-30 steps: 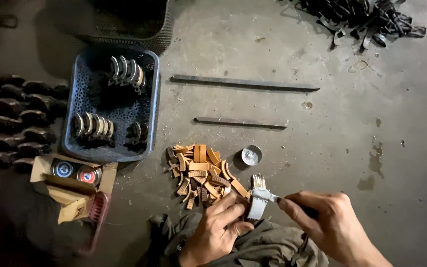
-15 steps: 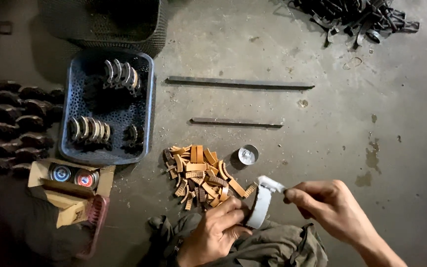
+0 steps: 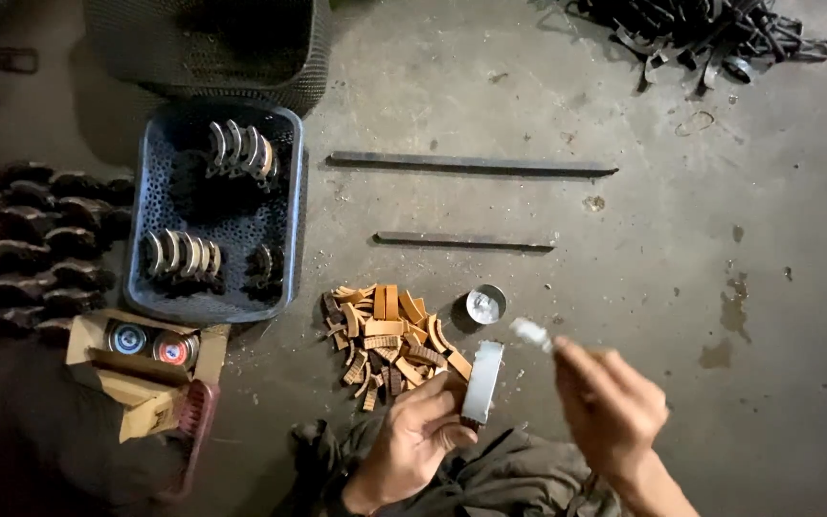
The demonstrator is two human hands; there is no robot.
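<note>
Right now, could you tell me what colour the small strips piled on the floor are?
Orange-brown strips, clearest in the head view.

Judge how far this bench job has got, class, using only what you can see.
Done, seemingly: curved metal pieces stacked in the blue basket. In hand: left hand holds a grey curved piece; right hand holds a small brush. Left: the heap of brown strips.

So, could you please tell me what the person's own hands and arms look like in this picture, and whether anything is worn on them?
Both are bare: the left hand and the right hand wear no gloves, and no rings, watch or bracelet can be made out. No sleeve reaches either wrist; the forearms are uncovered as far as the frame shows. The right hand is somewhat blurred, so fine detail there cannot be told.
</note>
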